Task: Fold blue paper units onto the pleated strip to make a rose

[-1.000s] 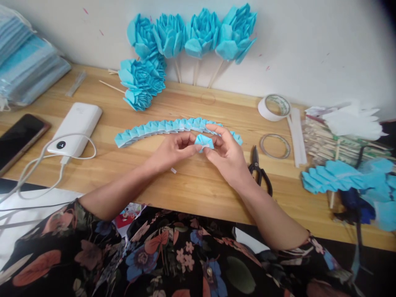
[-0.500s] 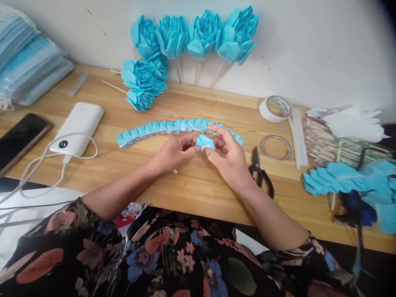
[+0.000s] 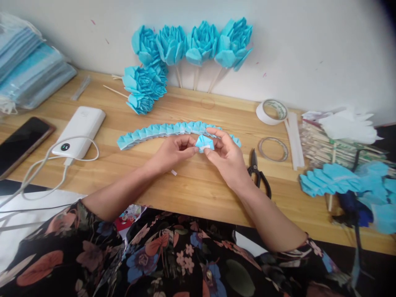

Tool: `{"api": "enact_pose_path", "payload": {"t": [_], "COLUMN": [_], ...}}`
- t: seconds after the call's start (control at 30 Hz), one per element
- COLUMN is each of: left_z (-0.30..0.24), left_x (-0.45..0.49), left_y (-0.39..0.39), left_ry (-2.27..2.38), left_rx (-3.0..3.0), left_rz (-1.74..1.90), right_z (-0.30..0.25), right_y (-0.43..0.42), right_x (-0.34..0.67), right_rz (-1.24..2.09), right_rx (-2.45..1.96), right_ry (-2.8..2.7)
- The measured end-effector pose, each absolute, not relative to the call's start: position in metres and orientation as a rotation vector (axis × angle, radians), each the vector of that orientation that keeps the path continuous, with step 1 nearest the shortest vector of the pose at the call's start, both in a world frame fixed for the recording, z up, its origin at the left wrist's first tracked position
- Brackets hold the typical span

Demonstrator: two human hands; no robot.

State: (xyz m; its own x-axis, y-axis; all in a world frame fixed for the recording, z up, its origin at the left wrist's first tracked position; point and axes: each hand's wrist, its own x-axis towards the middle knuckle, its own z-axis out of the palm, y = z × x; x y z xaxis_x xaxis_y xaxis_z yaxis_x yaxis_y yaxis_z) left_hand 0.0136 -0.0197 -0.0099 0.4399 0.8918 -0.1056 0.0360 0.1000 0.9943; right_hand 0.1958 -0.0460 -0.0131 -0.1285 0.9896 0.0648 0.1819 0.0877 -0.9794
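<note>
Between my two hands is a small folded light-blue petal (image 3: 205,141) with a white strip, perhaps tape, across its lower part. My left hand (image 3: 177,153) pinches its left edge between thumb and fingers. On the other edge, my right hand (image 3: 227,154) is closed with thumb and fingers, its index finger raised above the piece. Just behind my hands, a curved row of similar folded blue petals (image 3: 154,131) lies on the table, partly covered by my right hand. A small white scrap (image 3: 174,173) rests below my left hand.
Black scissors (image 3: 256,169) lie right of my right hand, near a white tape roll (image 3: 262,115) and a thin ring (image 3: 272,160). Blue flowers on sticks (image 3: 202,43) lean on the wall. Leftward are a power bank (image 3: 78,128), a phone (image 3: 24,144) and packed masks (image 3: 31,66).
The view has tilted slightly, shifting everything a little. Both hands keep their pinch on the folded petal, and more of the white scrap shows below my left hand.
</note>
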Motion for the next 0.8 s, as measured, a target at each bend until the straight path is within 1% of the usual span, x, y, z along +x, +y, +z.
{"api": "enact_pose_path", "payload": {"t": [0.1, 0.2, 0.27, 0.4, 0.5, 0.63, 0.8], "left_z": [-0.011, -0.008, -0.007, -0.007, -0.008, -0.010, -0.012], "left_x": [0.014, 0.013, 0.013, 0.013, 0.013, 0.013, 0.014], "left_y": [-0.019, -0.019, -0.019, -0.019, -0.020, -0.020, -0.020], "left_ry": [0.941, 0.981, 1.005, 0.998, 0.985, 0.944, 0.933], "left_rx": [1.338, 1.342, 1.330, 1.305, 1.321, 1.403, 1.448], "left_rz": [0.822, 0.854, 0.874, 0.876, 0.854, 0.840, 0.851], "right_z": [-0.012, -0.010, -0.007, -0.002, -0.003, -0.009, -0.011], "right_y": [-0.046, -0.047, -0.049, -0.052, -0.051, -0.049, -0.048], "right_x": [0.198, 0.201, 0.202, 0.200, 0.198, 0.198, 0.199], "right_rz": [1.130, 1.010, 0.831, 0.300, 0.086, -0.012, -0.011], "right_rx": [-1.182, -1.136, -1.156, -1.210, -1.202, -1.234, -1.213], "right_ry": [-1.490, -1.531, -1.571, -1.780, -1.936, -2.011, -2.015]}}
